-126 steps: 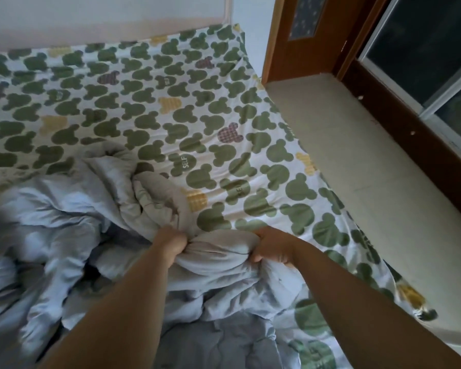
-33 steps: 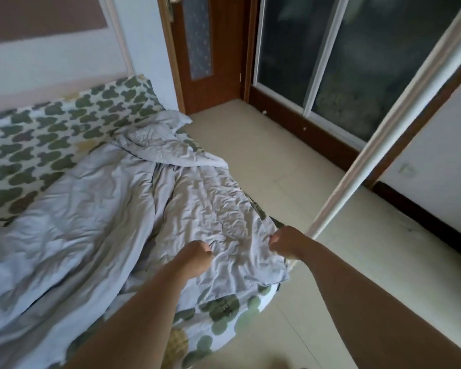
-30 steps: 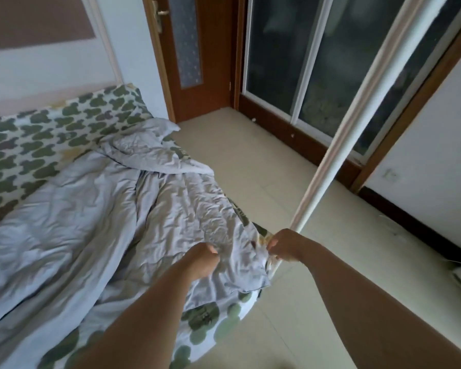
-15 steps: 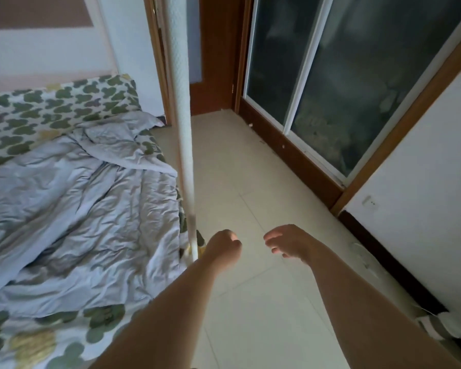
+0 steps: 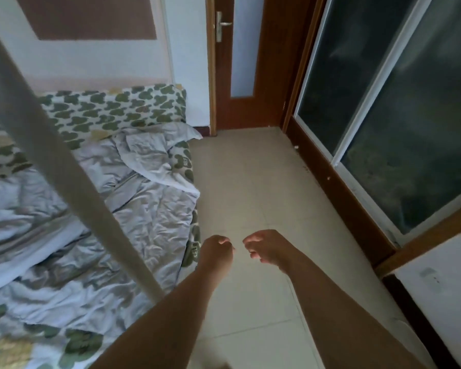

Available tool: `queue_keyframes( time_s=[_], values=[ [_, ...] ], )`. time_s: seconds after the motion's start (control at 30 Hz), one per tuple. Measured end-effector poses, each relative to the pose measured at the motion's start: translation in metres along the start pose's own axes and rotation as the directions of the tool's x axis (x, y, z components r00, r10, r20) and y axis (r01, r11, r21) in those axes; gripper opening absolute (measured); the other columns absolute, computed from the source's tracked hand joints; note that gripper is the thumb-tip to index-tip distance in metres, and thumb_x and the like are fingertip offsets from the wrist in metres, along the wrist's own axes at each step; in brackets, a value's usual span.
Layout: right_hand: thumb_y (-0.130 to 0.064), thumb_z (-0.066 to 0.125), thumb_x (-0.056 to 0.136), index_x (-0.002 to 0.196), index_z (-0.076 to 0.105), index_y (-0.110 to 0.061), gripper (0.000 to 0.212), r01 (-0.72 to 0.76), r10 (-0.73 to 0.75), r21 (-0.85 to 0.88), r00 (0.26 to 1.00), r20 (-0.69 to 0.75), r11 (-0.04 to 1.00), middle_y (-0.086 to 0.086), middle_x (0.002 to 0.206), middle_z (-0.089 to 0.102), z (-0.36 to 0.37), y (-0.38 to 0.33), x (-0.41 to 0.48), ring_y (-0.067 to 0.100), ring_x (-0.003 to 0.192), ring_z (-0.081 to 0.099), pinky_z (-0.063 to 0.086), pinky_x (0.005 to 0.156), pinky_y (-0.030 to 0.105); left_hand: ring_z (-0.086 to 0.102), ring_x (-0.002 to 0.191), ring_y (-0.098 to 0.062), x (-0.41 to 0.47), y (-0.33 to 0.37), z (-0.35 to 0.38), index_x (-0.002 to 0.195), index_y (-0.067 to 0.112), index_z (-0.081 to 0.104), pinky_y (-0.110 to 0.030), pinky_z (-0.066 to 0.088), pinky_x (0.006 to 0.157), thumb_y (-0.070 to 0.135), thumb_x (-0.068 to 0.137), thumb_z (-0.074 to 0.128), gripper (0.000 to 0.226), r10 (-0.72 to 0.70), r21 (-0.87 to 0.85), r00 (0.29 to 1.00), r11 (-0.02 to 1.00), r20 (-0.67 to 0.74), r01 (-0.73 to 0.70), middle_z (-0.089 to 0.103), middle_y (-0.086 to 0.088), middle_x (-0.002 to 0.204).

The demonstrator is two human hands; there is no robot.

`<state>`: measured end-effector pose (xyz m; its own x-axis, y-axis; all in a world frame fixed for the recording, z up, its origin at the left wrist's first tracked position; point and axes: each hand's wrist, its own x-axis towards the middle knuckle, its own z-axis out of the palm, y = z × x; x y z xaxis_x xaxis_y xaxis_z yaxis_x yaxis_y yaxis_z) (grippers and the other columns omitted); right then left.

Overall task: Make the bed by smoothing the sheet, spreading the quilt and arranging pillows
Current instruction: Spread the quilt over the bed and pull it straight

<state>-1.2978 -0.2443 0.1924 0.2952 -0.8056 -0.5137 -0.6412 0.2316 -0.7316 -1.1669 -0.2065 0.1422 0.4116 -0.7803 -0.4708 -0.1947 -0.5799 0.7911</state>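
The grey-blue quilt [image 5: 144, 214] lies wrinkled along the bed on the left, its far corner folded back near the bed's edge. Beyond and below it shows the white sheet [image 5: 123, 107] with green mouse-head prints. Both my hands hover over the floor tiles to the right of the bed, apart from the quilt. My left hand [image 5: 216, 251] is curled into a fist with nothing in it. My right hand [image 5: 264, 249] hangs with loosely bent fingers and holds nothing. No pillow is in view.
A pale pole [image 5: 72, 177] slants across the left in front of the bed. A brown door [image 5: 266, 75] stands at the back. Dark sliding glass panels [image 5: 383, 115] line the right wall. Beige floor tiles [image 5: 250, 182] run between bed and glass.
Both hands gripped the quilt's near edge a second ago; they have let go and now hang over the floor. My view has swung right, and the pole has shifted to the left.
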Motion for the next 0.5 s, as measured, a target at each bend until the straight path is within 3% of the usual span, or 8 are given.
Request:
queue_keyframes(
  time_s=[0.13,0.3,0.43,0.5],
  values=[
    [-0.008,0.058,0.089,0.110,0.069,-0.006,0.024,0.079,-0.075,-0.057,0.995,0.061,0.995,0.012,0.108,0.068,-0.010,-0.024,0.042,0.017,0.087,0.063,0.046,0.065,0.018,0.068,0.091,-0.025,0.020,0.020,-0.003,0.108,0.006,0.065,-0.036,0.056,0.084,0.008,0.091,0.050,0.023,-0.055,-0.152,0.986,0.988,-0.156,0.031,0.070,-0.009,0.101],
    [-0.008,0.057,0.089,0.109,0.069,-0.005,0.024,0.172,-0.141,-0.148,0.970,0.201,0.974,0.015,0.107,0.069,-0.002,-0.056,0.101,0.019,0.086,0.061,0.048,0.075,0.026,0.057,0.061,-0.016,0.038,0.029,-0.013,0.094,0.004,0.066,-0.021,0.048,0.052,0.003,0.092,0.045,0.021,-0.176,-0.347,0.924,0.936,-0.338,0.051,0.065,-0.008,0.076],
    [-0.005,0.055,0.088,0.103,0.071,-0.003,0.022,0.322,-0.232,-0.232,0.910,0.343,0.918,0.015,0.097,0.069,0.005,-0.074,0.149,0.026,0.088,0.064,0.045,0.071,0.025,0.063,0.073,-0.024,0.061,0.018,-0.020,0.075,0.016,0.062,-0.034,0.055,0.067,0.009,0.093,0.047,0.024,-0.302,-0.365,0.828,0.922,-0.472,0.129,0.065,-0.008,0.077],
    [-0.005,0.054,0.088,0.101,0.071,-0.004,0.021,0.386,-0.264,-0.258,0.875,0.405,0.886,0.016,0.096,0.069,0.007,-0.076,0.171,0.026,0.085,0.064,0.045,0.069,0.025,0.058,0.065,-0.018,0.073,0.008,-0.023,0.072,0.015,0.060,-0.029,0.048,0.058,0.012,0.093,0.048,0.024,-0.353,-0.327,0.793,0.922,-0.497,0.206,0.061,-0.005,0.072]
  ],
)
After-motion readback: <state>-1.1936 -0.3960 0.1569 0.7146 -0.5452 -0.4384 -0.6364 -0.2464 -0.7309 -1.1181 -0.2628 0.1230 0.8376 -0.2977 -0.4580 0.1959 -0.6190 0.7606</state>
